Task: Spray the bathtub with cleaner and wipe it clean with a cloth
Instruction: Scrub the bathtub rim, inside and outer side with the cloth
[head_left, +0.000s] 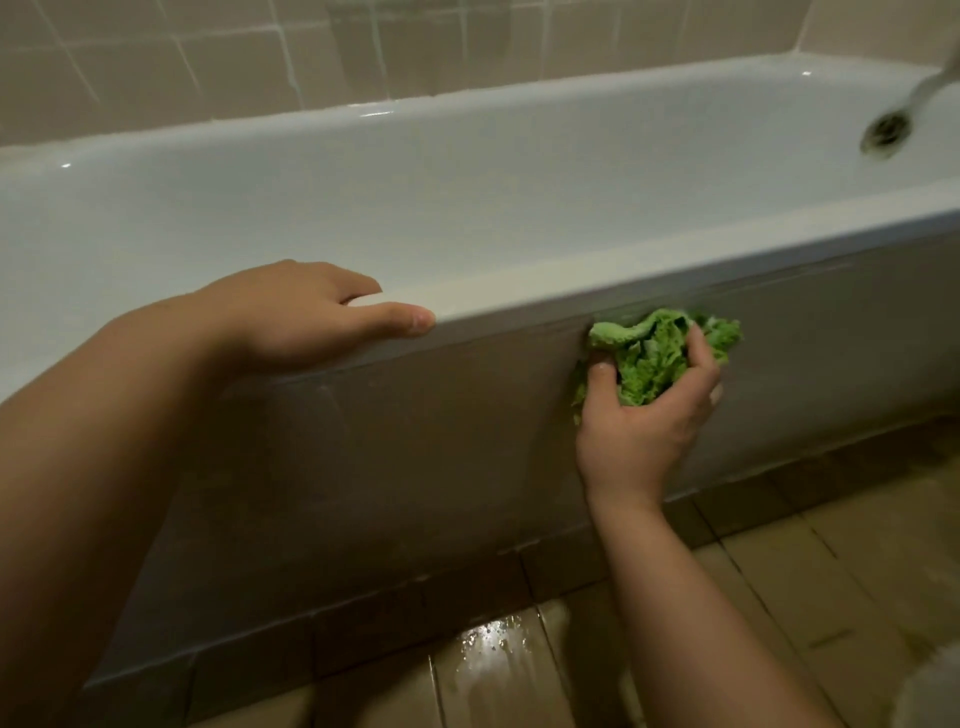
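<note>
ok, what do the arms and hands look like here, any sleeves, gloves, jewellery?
Both bare. The left hand and right hand wear no gloves, and no rings or watch show. Both forearms are uncovered as far as the frame shows, with no sleeve in view. Short, unpainted nails show on the left thumb and a right finger.

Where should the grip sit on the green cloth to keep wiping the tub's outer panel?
Keep the grip on the bunched middle of the green cloth, coming from below and from the room side, as the right hand does now. The cloth is crumpled against the bathtub's front panel just under the rim, so its loose edges would probably slip.
</note>
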